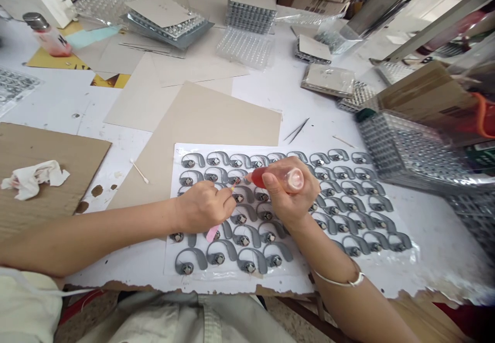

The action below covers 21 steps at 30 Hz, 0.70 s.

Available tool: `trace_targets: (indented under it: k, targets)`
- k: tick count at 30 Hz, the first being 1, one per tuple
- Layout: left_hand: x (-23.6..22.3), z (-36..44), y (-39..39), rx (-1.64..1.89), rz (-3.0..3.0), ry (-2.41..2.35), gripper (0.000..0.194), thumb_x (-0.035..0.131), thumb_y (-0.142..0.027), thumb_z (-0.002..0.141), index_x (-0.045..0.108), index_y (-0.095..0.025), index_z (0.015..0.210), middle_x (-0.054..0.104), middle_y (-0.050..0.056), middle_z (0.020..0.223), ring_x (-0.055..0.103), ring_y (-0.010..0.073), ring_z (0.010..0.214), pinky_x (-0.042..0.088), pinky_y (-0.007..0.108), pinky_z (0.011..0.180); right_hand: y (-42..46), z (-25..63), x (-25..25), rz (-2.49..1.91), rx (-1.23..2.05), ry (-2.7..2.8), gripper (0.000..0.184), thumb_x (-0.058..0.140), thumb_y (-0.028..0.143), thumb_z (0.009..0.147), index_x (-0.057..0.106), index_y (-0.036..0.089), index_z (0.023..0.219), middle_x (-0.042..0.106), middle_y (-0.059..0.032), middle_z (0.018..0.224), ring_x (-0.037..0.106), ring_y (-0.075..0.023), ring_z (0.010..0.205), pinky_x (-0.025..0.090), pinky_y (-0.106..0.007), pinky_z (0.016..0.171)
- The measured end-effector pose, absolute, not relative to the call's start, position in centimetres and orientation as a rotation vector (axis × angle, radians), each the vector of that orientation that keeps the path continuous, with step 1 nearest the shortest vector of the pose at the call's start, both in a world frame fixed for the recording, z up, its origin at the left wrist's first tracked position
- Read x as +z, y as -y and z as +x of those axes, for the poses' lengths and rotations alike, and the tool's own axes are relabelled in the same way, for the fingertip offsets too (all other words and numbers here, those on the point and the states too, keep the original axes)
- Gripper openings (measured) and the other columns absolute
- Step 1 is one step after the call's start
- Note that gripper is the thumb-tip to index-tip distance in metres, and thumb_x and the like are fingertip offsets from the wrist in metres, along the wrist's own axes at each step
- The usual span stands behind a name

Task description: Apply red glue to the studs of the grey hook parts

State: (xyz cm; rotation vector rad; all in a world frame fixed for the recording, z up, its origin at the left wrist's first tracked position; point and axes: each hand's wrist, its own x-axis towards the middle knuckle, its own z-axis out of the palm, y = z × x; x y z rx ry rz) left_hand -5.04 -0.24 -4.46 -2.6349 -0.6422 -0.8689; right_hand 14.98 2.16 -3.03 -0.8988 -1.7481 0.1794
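Note:
My left hand [207, 206] is closed round a thin pink-handled tool [212, 233]. Its pale, narrow tip points up at one of the grey earhook parts [240, 162]; I cannot make out its exact kind. In my right hand [292, 198] is a squeeze bottle [265, 175] of red liquid, tipped over so that its nozzle points left, close to the tool's tip. Beneath both hands, rows of grey earhook parts with round metallic pieces and fine wires lie on a white sheet [170, 260]. Some of them are hidden by my hands.
Tweezers [297, 130] and a cotton swab [139, 172] lie beyond the sheet. A crumpled tissue [36, 178] rests on cardboard at left. At the back stand a capped bottle [48, 36] and stacked clear trays [251, 10]. More trays [402, 147] crowd the right side.

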Motion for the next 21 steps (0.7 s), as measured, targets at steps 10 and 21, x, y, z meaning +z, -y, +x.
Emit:
trace_targets:
  k: [10,21]
  targets:
    - [-4.58,-5.05,0.18,-0.875,-2.636,0.649,0.021,0.052,-0.003,0.078,0.051,-0.015,0.061,0.06,0.002,0.059,0.047,0.0124,0.041,0.037,0.026,0.037,-2.14,14.8,-3.08,-0.911,0.174,1.769,0.008,0.067,0.019,0.081,0.06,0.019,0.077,0.062,0.0004,0.069,0.058,-0.0138,0.062,0.049,-0.029,0.058]
    - [-4.61,-5.09,0.21,-0.876,-2.638,0.666,0.023,0.049,-0.005,0.083,0.05,-0.015,0.062,0.064,0.004,0.064,0.053,0.0112,0.044,0.038,0.025,0.04,-2.19,14.67,-2.83,-0.863,0.13,1.817,0.009,0.067,0.02,0.082,0.058,0.019,0.081,0.063,-0.0011,0.071,0.058,-0.015,0.064,0.049,-0.03,0.059]
